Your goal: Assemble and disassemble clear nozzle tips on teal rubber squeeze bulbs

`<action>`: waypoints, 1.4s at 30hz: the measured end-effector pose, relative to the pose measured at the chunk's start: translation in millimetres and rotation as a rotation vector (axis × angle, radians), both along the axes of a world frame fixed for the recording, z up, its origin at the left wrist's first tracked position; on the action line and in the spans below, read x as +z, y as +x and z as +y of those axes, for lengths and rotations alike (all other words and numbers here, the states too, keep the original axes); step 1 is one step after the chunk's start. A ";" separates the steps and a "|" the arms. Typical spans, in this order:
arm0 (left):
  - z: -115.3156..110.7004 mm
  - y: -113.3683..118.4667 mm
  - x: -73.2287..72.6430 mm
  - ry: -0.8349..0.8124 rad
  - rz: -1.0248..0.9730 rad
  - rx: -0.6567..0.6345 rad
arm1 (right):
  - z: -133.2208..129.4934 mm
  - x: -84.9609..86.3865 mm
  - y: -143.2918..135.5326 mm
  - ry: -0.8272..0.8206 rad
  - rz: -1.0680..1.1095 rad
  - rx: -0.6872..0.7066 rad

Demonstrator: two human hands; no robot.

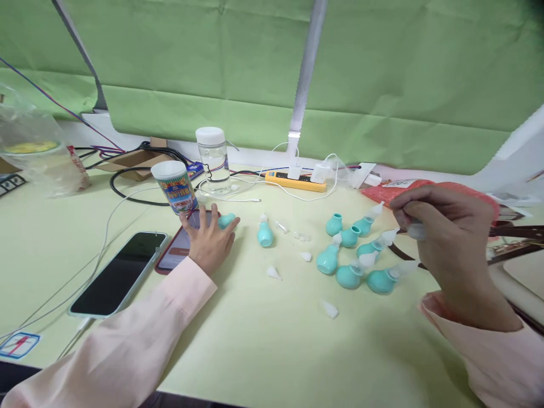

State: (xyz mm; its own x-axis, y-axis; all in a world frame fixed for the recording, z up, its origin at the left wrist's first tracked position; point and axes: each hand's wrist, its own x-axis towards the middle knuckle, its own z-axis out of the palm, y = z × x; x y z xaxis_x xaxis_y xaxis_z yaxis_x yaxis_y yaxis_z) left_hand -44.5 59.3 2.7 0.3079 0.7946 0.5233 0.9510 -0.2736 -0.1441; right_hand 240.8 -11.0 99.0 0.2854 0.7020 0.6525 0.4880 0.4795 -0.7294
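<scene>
My left hand [211, 241] is spread over the edge of a phone with a red case [174, 252], fingertips beside a teal piece [226, 220]. My right hand [446, 226] is raised at the right, fingers pinched round a small translucent piece [416, 230]. To its left stand and lie several teal bulbs, some with clear white tips, such as one bulb [327, 259] and an untipped one [334, 225]. A single tipped bulb [265, 233] lies mid-table. Loose white tips [273, 273] are scattered near it, one [330, 309] closer to me.
A black-screened phone [119, 275] lies at left. Behind are a patterned cup [175, 190], a clear bottle [213, 164], cables and an orange power strip [295, 181]. A red bag [378, 194] and dark-framed glasses [518, 231] are at right.
</scene>
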 end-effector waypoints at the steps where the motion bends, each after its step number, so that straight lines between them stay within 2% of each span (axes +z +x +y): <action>1: 1.3 0.0 -2.8 -0.021 0.026 0.001 | -0.6 0.0 -0.9 0.005 0.003 0.007; 5: 2.8 2.2 -4.7 -0.072 0.086 -0.002 | -2.7 0.0 -2.9 -0.040 0.046 0.062; 12: 3.0 3.8 -1.1 -0.080 0.095 -0.064 | -8.2 -11.3 -19.2 -0.277 0.088 0.203; 15: -0.7 6.1 1.0 -0.058 -0.053 -0.150 | -12.8 -19.1 -33.7 -0.485 0.210 0.360; 18: -13.2 12.1 7.3 -0.073 -0.342 -0.347 | -18.3 -25.2 -48.5 -0.759 0.377 0.533; 21: -31.5 21.5 12.8 -0.287 -0.658 -0.565 | -20.2 -31.1 -58.5 -0.862 0.520 0.640; 25: -47.7 33.4 12.0 -0.791 -1.099 -0.726 | -16.2 -41.8 -61.8 -0.884 0.626 0.636; 27: -48.8 36.5 10.0 -0.965 -1.269 -0.731 | -14.0 -46.8 -61.7 -0.885 0.630 0.593; 30: -46.2 37.3 8.7 -1.120 -1.423 -0.672 | -12.3 -51.5 -62.1 -0.879 0.588 0.531; 34: -44.2 35.2 9.6 -1.210 -1.534 -0.597 | -11.1 -52.3 -63.3 -0.805 0.524 0.463; 38: -46.1 32.9 9.3 -1.265 -1.603 -0.605 | -10.6 -51.4 -63.1 -0.746 0.421 0.462; 42: -46.7 30.6 7.4 -1.421 -1.759 -0.577 | -11.1 -52.4 -63.6 -0.721 0.338 0.438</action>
State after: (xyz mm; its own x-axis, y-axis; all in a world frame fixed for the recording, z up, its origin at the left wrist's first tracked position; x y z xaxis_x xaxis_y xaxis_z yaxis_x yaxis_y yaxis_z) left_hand -13.9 12.5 10.0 0.5871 0.7934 -0.1608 -0.2806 0.3858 0.8789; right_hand 177.2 -22.2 46.6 -0.0071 0.9983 -0.0576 0.0747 -0.0569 -0.9956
